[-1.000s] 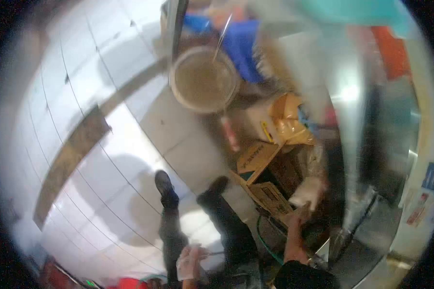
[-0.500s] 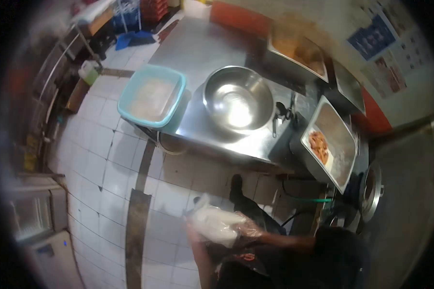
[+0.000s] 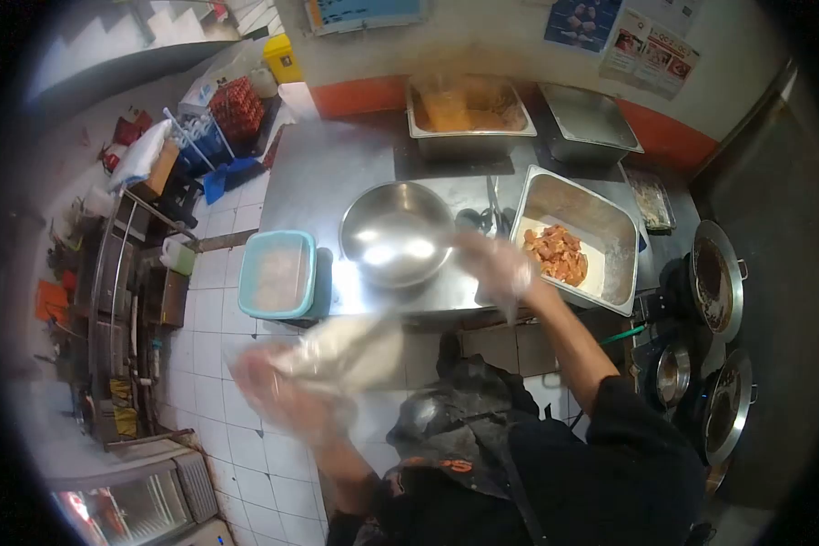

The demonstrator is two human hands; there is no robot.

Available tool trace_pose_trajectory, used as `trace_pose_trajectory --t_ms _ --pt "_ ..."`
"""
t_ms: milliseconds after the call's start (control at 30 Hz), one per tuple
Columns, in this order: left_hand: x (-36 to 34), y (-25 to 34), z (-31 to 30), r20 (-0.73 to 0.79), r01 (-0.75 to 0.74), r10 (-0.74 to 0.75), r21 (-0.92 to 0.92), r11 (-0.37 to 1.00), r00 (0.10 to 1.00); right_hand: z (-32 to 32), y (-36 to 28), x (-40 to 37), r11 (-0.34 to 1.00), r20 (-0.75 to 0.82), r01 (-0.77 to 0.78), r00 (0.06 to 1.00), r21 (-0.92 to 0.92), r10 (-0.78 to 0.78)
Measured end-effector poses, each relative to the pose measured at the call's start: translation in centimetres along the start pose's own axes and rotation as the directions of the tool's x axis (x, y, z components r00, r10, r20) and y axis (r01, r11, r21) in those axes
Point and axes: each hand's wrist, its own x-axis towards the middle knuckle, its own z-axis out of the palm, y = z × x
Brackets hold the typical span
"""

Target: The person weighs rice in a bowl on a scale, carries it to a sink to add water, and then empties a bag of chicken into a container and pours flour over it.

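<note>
At lower left of frame, your left hand [image 3: 278,393] clutches a white bag [image 3: 346,353] clear of the steel bowl [image 3: 397,233]; your right hand [image 3: 498,264] is too blurred to tell its grip.

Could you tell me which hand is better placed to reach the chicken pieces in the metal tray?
Right, most likely: the right hand is at the metal tray, beside the chicken pieces, while the left hand is low over the floor, gripping a white bag.

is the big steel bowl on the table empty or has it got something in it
Empty: the steel bowl shows only bare shiny metal inside, with light glare on its bottom and no food or liquid.
</note>
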Motion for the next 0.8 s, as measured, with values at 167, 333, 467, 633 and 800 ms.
trace_pose_trajectory --t_ms 167,333,467,633,800 --pt "6.4 -2.2 9.4 0.123 0.399 -0.656 -0.87 0.29 0.745 0.3 12.7 11.9 0.903 -0.217 -0.338 0.933 -0.264 0.286" --pt "13.1 -3.4 13.1 -0.11 0.556 -0.698 -0.522 0.647 0.708 3.7 15.4 15.2 0.845 -0.081 -0.313 0.947 -0.434 0.31" --pt "13.9 -5.9 16.5 -0.186 0.423 -0.563 -0.486 0.765 0.805 6.0 16.9 16.2 0.877 -0.061 -0.311 0.949 -0.366 0.311" --pt "16.6 -9.6 21.4 -0.114 0.47 -0.543 -0.374 0.799 0.832 3.3 16.1 17.3 0.843 -0.08 -0.374 0.924 -0.386 0.373" --pt "20.3 -8.0 24.0 0.032 0.646 -0.728 -0.488 0.587 0.685 -5.2 20.2 14.7 0.82 -0.554 -0.557 0.728 -0.132 0.405"
